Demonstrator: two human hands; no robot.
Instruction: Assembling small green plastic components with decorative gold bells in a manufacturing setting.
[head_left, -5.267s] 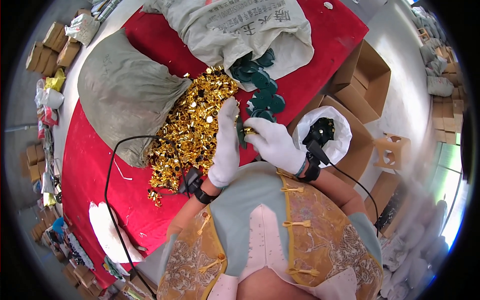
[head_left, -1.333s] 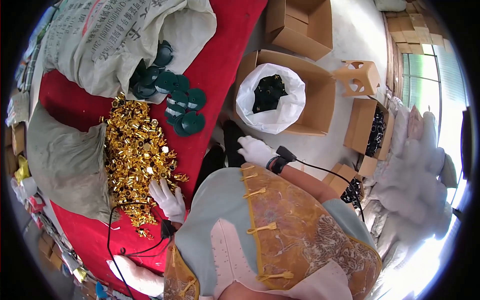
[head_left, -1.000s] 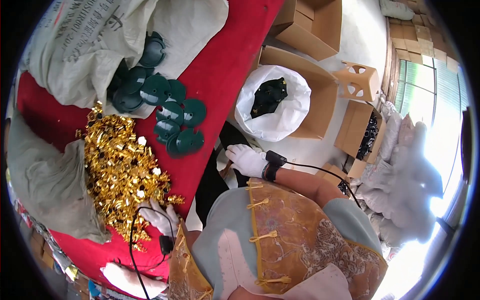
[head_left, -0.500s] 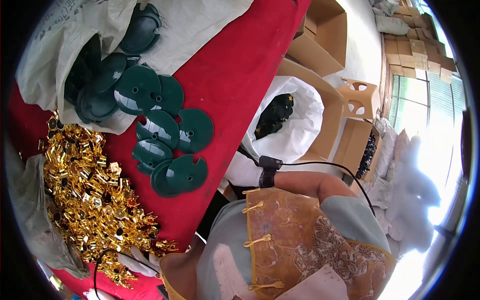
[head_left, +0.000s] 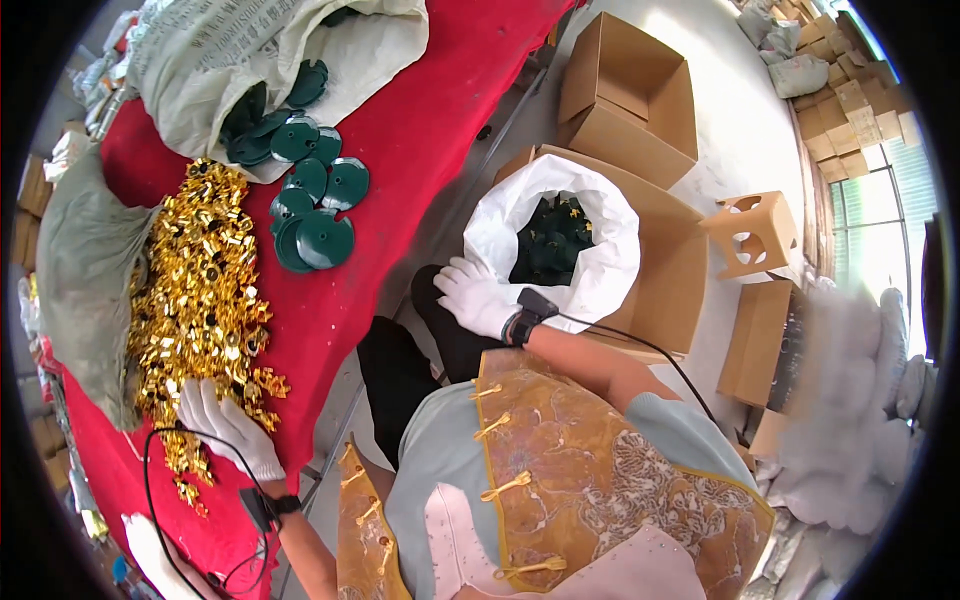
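My left hand point(head_left: 228, 432), in a white glove, lies with its fingers stretched over the lower part of a heap of shiny gold clip-like pieces point(head_left: 205, 300). No piece shows in its grasp. Also gloved in white, my right hand point(head_left: 478, 297) reaches the near left rim of a white plastic bag point(head_left: 615, 240), fingers extended and nothing visibly held. Inside the bag are dark green pieces point(head_left: 552, 240) with bits of gold. Several notched dark green discs point(head_left: 326, 240), each with a small central hole, lie on the red cloth point(head_left: 400, 200) beyond the gold heap.
More discs spill from a white woven sack point(head_left: 250, 60) at the far left. A grey sack point(head_left: 85, 280) lies beside the gold heap. The bag stands in a cardboard box point(head_left: 665, 230), with another box point(head_left: 630, 100) behind. Cables run from both wrists.
The view has shifted, bringing more of both hands into sight. My left hand now shows spread over the gold pieces. More of my right hand shows beside the bag, whose mouth appears rounder.
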